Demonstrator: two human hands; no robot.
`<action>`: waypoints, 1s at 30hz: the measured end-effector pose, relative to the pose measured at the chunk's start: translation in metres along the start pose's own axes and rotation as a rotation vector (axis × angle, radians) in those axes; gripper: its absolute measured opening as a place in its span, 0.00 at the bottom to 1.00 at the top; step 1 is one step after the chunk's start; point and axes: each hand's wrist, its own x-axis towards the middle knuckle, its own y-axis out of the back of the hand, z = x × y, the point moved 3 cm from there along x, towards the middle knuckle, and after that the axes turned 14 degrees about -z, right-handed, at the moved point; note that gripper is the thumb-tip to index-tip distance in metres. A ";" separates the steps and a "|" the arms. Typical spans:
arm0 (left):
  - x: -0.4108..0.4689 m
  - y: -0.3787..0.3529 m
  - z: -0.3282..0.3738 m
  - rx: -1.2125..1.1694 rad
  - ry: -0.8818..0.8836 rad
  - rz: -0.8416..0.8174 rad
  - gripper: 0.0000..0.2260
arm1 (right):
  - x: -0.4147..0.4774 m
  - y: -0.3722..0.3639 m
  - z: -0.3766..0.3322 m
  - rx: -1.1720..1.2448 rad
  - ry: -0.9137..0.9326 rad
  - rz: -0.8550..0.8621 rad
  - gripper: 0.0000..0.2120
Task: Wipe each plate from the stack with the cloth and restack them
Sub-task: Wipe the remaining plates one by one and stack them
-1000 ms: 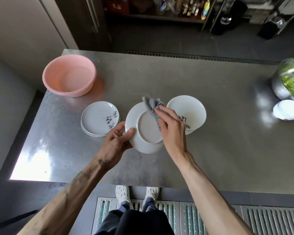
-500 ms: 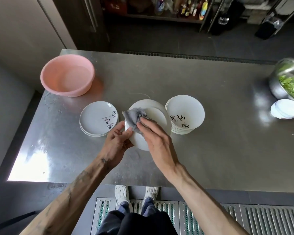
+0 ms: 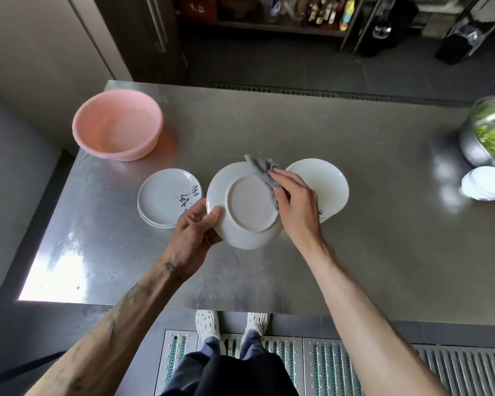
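The left hand pinches the plate at 1 rim; the right hand, fingers bent round the cloth, rubs opposite that pinch. A hard swipe could lever the plate free.

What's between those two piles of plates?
Head view: one plate, underside up, held by the left hand while the right hand holds a grey cloth against it.

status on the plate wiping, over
Left hand grips plate by its rim, underside up. Right hand holds cloth against it. Nothing in the way.
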 end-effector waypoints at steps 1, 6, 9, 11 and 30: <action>0.001 0.001 0.000 0.000 -0.010 0.016 0.12 | -0.009 -0.005 0.006 0.040 -0.054 0.051 0.18; 0.007 0.002 -0.005 -0.013 -0.051 0.082 0.13 | -0.063 -0.043 0.016 0.275 -0.250 0.211 0.15; 0.014 -0.007 -0.009 -0.031 -0.088 0.114 0.10 | -0.086 -0.068 -0.008 0.198 -0.239 0.258 0.17; 0.019 -0.017 -0.013 -0.040 -0.100 0.123 0.07 | -0.094 -0.084 -0.035 0.092 -0.139 0.242 0.20; 0.020 -0.014 -0.009 0.014 -0.067 0.158 0.10 | -0.052 -0.041 -0.018 -0.045 -0.109 0.182 0.20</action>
